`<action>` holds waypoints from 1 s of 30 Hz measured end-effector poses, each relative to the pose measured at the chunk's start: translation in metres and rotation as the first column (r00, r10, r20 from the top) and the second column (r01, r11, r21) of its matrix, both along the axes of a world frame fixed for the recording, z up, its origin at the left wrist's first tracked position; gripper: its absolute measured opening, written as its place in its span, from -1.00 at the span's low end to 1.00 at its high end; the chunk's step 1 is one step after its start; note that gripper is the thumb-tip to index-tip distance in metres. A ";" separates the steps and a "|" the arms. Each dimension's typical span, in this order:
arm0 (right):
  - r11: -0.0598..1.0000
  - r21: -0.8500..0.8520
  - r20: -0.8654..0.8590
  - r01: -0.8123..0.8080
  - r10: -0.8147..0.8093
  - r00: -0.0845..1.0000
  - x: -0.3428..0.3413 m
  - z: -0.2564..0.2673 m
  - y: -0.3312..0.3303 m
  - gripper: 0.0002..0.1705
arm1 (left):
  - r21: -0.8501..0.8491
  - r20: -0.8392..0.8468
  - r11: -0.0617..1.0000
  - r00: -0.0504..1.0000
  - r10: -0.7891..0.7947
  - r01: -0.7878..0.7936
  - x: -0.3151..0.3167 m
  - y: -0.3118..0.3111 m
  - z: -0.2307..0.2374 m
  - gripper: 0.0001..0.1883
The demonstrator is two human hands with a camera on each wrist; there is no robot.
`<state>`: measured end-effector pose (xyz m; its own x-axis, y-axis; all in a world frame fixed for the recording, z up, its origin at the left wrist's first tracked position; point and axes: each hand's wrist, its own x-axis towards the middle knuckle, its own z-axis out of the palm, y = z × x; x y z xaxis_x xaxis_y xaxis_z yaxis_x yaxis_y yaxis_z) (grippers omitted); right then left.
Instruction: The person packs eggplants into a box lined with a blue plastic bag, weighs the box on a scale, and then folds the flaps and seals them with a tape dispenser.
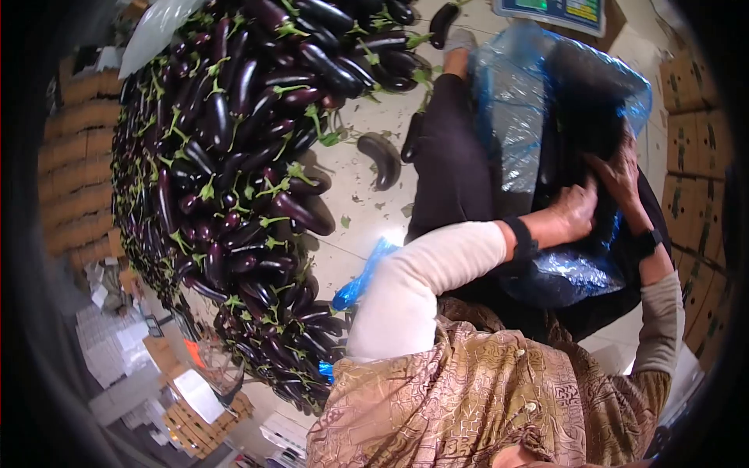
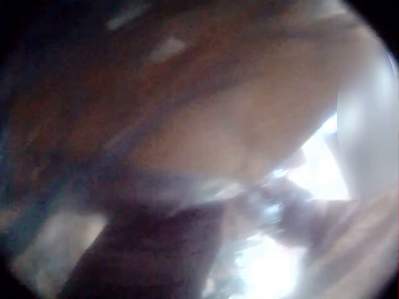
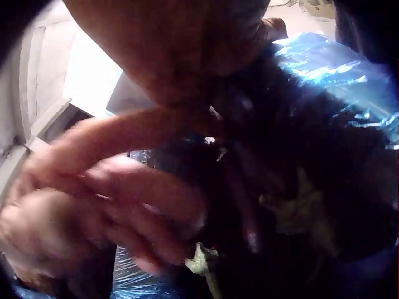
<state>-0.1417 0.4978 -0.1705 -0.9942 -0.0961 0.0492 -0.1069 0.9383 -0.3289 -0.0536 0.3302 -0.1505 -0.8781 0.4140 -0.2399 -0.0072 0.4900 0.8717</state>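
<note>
In the head view a blue plastic bag (image 1: 511,101) lines an open container between the person's legs, with dark eggplants (image 1: 558,164) in its shaded inside. The left hand (image 1: 573,212) is over the near part of the opening, fingers bent down among the eggplants; I cannot tell whether they grip one. Along the right side the right hand (image 1: 620,168) reaches in, fingers extended and thumb apart. The right wrist view shows the left hand (image 3: 93,205) blurred, close to a green eggplant stem (image 3: 202,258). The left wrist view is mostly blur.
A large heap of eggplants (image 1: 234,140) covers the floor at left. One loose eggplant (image 1: 378,161) lies beside the leg. Cardboard boxes (image 1: 694,140) are stacked at right, more boxes (image 1: 78,171) at far left. A scale (image 1: 550,9) stands at the top.
</note>
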 end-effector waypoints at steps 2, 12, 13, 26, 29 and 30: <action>1.000 -0.008 -0.023 -0.010 0.010 1.000 0.002 0.002 -0.002 0.30 | 0.053 -0.297 0.978 0.938 -0.179 0.204 -0.003 -0.033 0.048 -0.35; 0.980 -0.159 0.057 -0.119 0.130 0.990 0.006 0.015 0.000 0.14 | 0.507 0.400 0.260 0.491 0.774 -0.822 0.015 -0.299 0.001 -0.67; 0.978 -0.160 0.023 -0.131 0.137 0.990 0.006 0.015 0.000 0.12 | 0.359 0.389 0.293 0.427 0.816 -0.886 0.032 -0.314 -0.037 -0.66; 0.969 -0.086 0.024 -0.231 0.234 0.972 -0.010 0.005 0.020 0.02 | -0.552 -0.469 -0.334 -0.046 0.882 -0.764 0.248 -0.459 -0.218 -0.35; 0.986 -0.051 0.126 -0.158 0.163 0.979 -0.001 0.022 -0.005 -0.06 | -0.529 -0.336 -0.116 0.083 0.938 -0.841 0.280 -0.512 -0.217 -0.56; 0.991 -0.071 0.070 -0.112 0.117 0.991 0.007 0.034 -0.018 -0.06 | -0.067 -0.304 0.032 0.051 0.951 -0.997 0.265 -0.497 -0.211 -0.62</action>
<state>-0.1346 0.4802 -0.1366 -0.9780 -0.2081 -0.0135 -0.1853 0.8969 -0.4015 0.2114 -0.1670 -0.3615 -0.4445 -0.8957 0.0113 -0.5357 0.2759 0.7980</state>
